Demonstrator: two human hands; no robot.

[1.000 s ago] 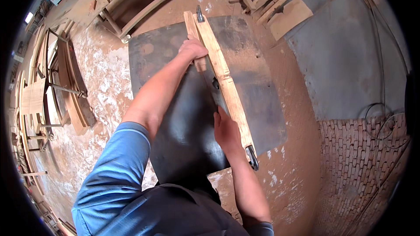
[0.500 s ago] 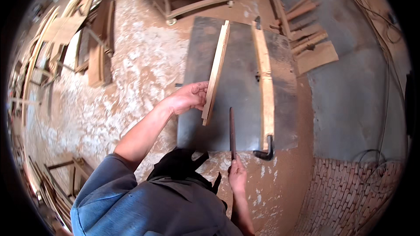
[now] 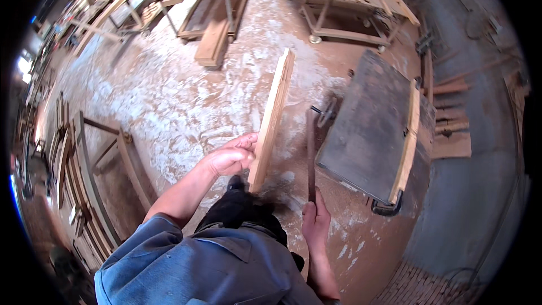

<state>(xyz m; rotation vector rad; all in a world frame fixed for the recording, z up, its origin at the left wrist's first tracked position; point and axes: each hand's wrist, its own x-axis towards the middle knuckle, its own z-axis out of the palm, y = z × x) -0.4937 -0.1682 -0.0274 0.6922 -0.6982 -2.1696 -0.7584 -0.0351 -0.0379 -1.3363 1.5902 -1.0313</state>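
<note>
A light wooden strip point(image 3: 272, 113) with a notched far end slants up and away in front of me. My left hand point(image 3: 230, 156) grips it near its lower end, fingers closed at its left side. My right hand point(image 3: 317, 219) is closed round the near end of a long, slim, dark brown bar point(image 3: 311, 158) that looks like a file. The bar points away from me, apart from the strip. To the right stands a dark-topped worktable point(image 3: 364, 127). Along its right side lies another wooden strip point(image 3: 411, 135), with a black clamp point(image 3: 388, 208) at its near end.
A wheeled wooden cart point(image 3: 344, 31) carrying boards stands at the far right. Stacked planks point(image 3: 213, 45) lie near racks at the far left. A wooden frame point(image 3: 121, 152) with leaning strips is at my left. Pale dust patches cover the floor point(image 3: 169, 96).
My view has swung left, so the worktable now sits farther right. The held strip has moved from over the tabletop to over the floor; both hands keep their holds.
</note>
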